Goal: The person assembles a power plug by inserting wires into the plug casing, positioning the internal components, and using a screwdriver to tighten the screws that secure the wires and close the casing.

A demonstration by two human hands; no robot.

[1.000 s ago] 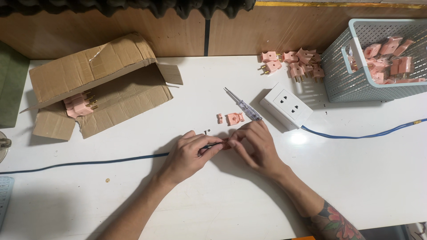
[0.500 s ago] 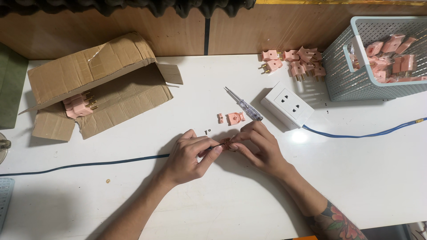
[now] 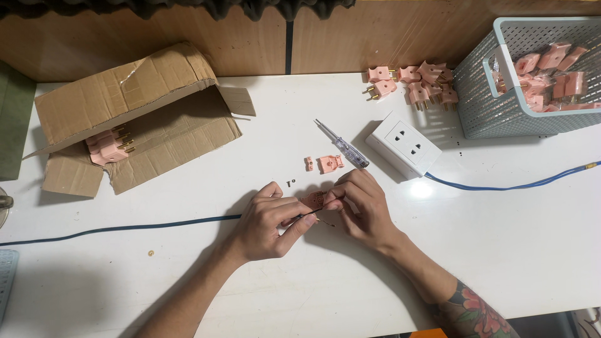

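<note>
While both of my hands meet low in the middle of the white table (image 3: 501, 250), I hold a small pink plug part (image 3: 315, 201) between them, just above the tabletop. My left hand (image 3: 270, 222) has its fingers curled narrow, thumb and forefinger pinched on the end of the dark blue cable (image 3: 125, 226), which runs off to the left edge. My right hand (image 3: 362, 206) is closed around the right side of the pink plug part, fingertips pressed to it. The wire ends are too small for me to read clearly; they seem to enter the part from below.

Just beyond my hands lie a pink cover piece (image 3: 330, 163) and a smaller pink clamp (image 3: 309, 164), side by side, with a tiny screw (image 3: 291, 183) near my left hand. A screwdriver with a clear handle (image 3: 342, 144) rests diagonally beside them. To its right sits a white socket block (image 3: 404, 144) with a blue lead (image 3: 513, 185) trailing right. Farther back are a cluster of finished pink plugs (image 3: 414, 81) and a grey mesh basket (image 3: 485, 100) with more inside. At the left, an open cardboard box (image 3: 131, 119) holds a few plugs.
</note>
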